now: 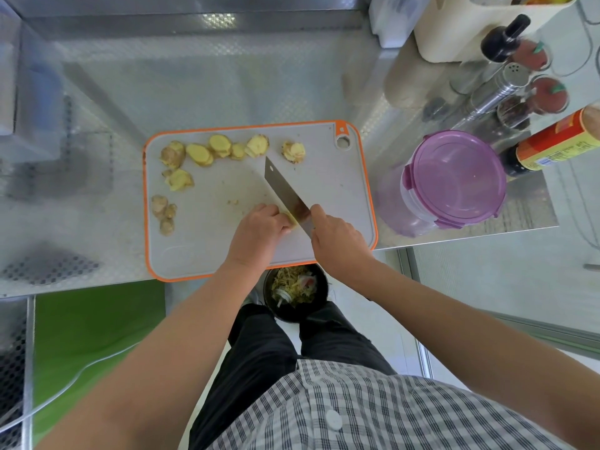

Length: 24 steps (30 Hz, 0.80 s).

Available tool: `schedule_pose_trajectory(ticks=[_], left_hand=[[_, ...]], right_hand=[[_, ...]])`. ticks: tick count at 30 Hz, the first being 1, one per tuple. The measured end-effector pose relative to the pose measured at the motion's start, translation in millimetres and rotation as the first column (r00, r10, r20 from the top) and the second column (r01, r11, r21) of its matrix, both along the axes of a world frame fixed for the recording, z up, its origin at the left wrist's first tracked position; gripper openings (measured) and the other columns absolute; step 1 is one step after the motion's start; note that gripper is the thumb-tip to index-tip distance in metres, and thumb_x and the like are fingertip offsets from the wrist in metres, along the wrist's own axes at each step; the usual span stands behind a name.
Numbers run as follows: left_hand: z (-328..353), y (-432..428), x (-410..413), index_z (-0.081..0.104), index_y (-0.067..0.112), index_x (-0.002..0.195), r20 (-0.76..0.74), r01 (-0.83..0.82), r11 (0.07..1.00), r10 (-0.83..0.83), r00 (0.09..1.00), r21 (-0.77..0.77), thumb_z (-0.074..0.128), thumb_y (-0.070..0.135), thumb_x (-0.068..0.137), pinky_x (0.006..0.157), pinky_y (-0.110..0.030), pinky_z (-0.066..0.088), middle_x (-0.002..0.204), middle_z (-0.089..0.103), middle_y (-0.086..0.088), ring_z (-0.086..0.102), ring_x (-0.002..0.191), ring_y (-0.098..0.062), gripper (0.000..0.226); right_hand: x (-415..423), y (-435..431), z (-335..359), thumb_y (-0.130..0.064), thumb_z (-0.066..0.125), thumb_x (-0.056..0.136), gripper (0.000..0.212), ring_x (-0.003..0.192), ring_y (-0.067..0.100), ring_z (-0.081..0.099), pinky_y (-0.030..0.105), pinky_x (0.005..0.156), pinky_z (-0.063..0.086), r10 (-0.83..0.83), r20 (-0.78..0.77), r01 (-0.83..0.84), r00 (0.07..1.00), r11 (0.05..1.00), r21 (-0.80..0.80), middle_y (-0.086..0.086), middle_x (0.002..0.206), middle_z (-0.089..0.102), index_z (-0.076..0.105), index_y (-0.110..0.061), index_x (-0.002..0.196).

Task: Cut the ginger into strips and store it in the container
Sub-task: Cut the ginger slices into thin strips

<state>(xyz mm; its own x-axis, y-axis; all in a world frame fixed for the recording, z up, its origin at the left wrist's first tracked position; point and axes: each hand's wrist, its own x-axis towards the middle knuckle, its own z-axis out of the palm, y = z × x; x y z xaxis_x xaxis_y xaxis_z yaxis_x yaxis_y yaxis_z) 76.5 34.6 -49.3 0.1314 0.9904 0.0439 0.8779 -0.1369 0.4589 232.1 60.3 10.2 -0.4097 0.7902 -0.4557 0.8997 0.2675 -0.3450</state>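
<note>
A grey cutting board [341, 203] with an orange rim lies on the steel counter. Ginger slices [214, 149] are spread along its far edge, and several unpeeled ginger knobs [164, 212] lie at its left. My left hand [259, 233] holds down a small pale piece of ginger [291, 219] with curled fingers near the board's front. My right hand [337, 237] grips the handle of a cleaver [285, 193], whose blade rests against that piece. A clear container with a purple lid [454, 180] stands shut to the right of the board.
Sauce bottles and spice shakers [516, 79] crowd the counter's back right, beside a cream tub [454, 30]. Below the counter edge, a dark bin [295, 292] on the floor holds peelings. A steel wall runs along the back.
</note>
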Motion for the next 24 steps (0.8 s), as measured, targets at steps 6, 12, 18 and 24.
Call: schedule_pose_trajectory(ticks=[6, 12, 18, 24], left_hand=[[-2, 0, -1, 0.072, 0.007, 0.068, 0.026, 0.000, 1.000, 0.000, 1.000, 0.019, 0.086, -0.004, 0.057, 0.047, -0.029, 0.044, 0.058, 0.054, -0.006, 0.053, 0.056, -0.029, 0.021], [-2, -1, -1, 0.073, 0.008, 0.069, 0.043, -0.010, 1.000, 0.009, 0.999, 0.019, 0.084, -0.004, 0.060, 0.047, -0.028, 0.045, 0.059, 0.052, -0.006, 0.052, 0.057, -0.028, 0.019], [-1, -1, -2, 0.071, 0.008, 0.064, 0.013, 0.006, 1.000, -0.007, 1.000, 0.012, 0.085, -0.008, 0.055, 0.046, -0.026, 0.041, 0.059, 0.054, -0.006, 0.052, 0.056, -0.027, 0.024], [3, -1, -1, 0.071, 0.010, 0.063, 0.008, 0.021, 0.999, -0.021, 1.000, 0.047, 0.087, -0.008, 0.052, 0.048, -0.023, 0.039, 0.057, 0.055, -0.005, 0.053, 0.053, -0.027, 0.026]], right_hand=[[-5, -2, -7, -0.005, 0.035, 0.094, 0.016, 0.062, 0.026, 0.042, 0.034, 0.055, 0.030, -0.038, -0.001, 0.038, 0.999, 0.999, -0.016, -0.002, 0.067, 0.036, 0.024, -0.016, 0.093], [-4, -3, -14, -0.011, 0.035, 0.098, 0.005, 0.065, 0.031, 0.043, 0.036, 0.059, 0.034, -0.062, -0.040, 0.063, 0.997, 0.998, 0.030, 0.005, 0.078, 0.047, 0.034, -0.011, 0.103], [3, -1, 1, -0.008, 0.035, 0.096, 0.010, 0.066, 0.030, 0.041, 0.035, 0.060, 0.031, -0.006, -0.058, 0.007, 0.998, 1.000, 0.011, -0.001, 0.069, 0.036, 0.029, -0.014, 0.100], [-2, -4, 1, -0.006, 0.035, 0.094, 0.016, 0.064, 0.030, 0.042, 0.035, 0.059, 0.032, -0.010, -0.024, 0.010, 1.000, 1.000, 0.025, -0.001, 0.069, 0.036, 0.023, -0.017, 0.094]])
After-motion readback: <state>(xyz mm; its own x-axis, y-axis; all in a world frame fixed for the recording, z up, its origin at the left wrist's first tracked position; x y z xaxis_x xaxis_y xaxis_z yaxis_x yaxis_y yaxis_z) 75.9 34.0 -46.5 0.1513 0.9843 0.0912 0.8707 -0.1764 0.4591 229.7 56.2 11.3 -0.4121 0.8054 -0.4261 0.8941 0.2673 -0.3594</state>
